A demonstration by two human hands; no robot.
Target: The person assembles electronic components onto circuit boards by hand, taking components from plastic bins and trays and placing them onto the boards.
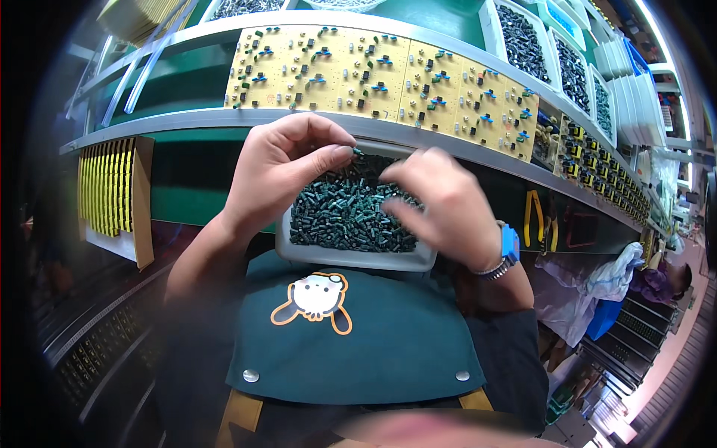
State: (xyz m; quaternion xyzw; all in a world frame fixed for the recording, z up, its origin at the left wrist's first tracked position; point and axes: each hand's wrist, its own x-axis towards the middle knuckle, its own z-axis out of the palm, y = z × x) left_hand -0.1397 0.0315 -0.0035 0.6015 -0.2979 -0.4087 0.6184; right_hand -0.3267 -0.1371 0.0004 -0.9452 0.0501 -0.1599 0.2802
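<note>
A light grey plastic bin (358, 257), heaped with small dark green cylindrical capacitors (351, 216), stands right in front of me. My left hand (287, 160) is over the bin's far left part, with thumb and forefinger pinched together. A small dark green capacitor (358, 151) shows at those fingertips. Over the right side of the bin is my right hand (444, 205), blurred by motion. Its thumb and fingers are apart above the capacitors, and nothing can be seen between them. A blue watch (509, 245) and a bead bracelet are on the right wrist.
Yellow circuit boards (321, 71) with parts on them line a metal rail (202, 119) beyond the bin. White bins (523, 45) of components stand far right. Yellow-handled pliers (533, 218) are right of my hand. A cardboard tray (142, 201) of yellow strips is at left.
</note>
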